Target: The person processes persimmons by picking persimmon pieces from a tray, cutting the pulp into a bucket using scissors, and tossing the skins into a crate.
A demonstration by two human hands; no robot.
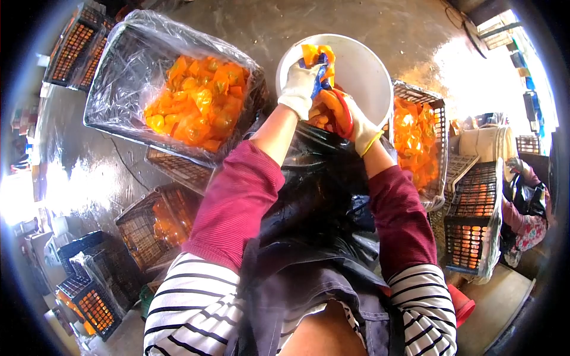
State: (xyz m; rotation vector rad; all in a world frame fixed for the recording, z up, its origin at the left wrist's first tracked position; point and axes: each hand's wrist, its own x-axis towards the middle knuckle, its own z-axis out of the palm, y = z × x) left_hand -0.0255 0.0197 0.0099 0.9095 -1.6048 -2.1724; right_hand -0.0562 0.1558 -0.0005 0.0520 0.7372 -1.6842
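My left hand (300, 86), in a white glove with blue over the fingers, is closed on a bright orange sheet-like piece (322, 53) above the white bucket's mouth. Just below and to the right, my right hand (350, 115) wears a pale glove with a yellow cuff edge. Its fingers look curled, with a red curved band across them; more orange shows by them, and I cannot make out what they hold. Both hands are over the near side of the white bucket (374, 77). A black apron (320, 172) covers my lap below them.
A plastic-lined crate (119, 77) at the left bears a heap of glossy orange pieces (199, 101). Another crate (439, 107) of them touches the bucket's right side. Dark crates (475, 213) stand further right, near another person (525, 207). More crates (136, 228) stand lower left.
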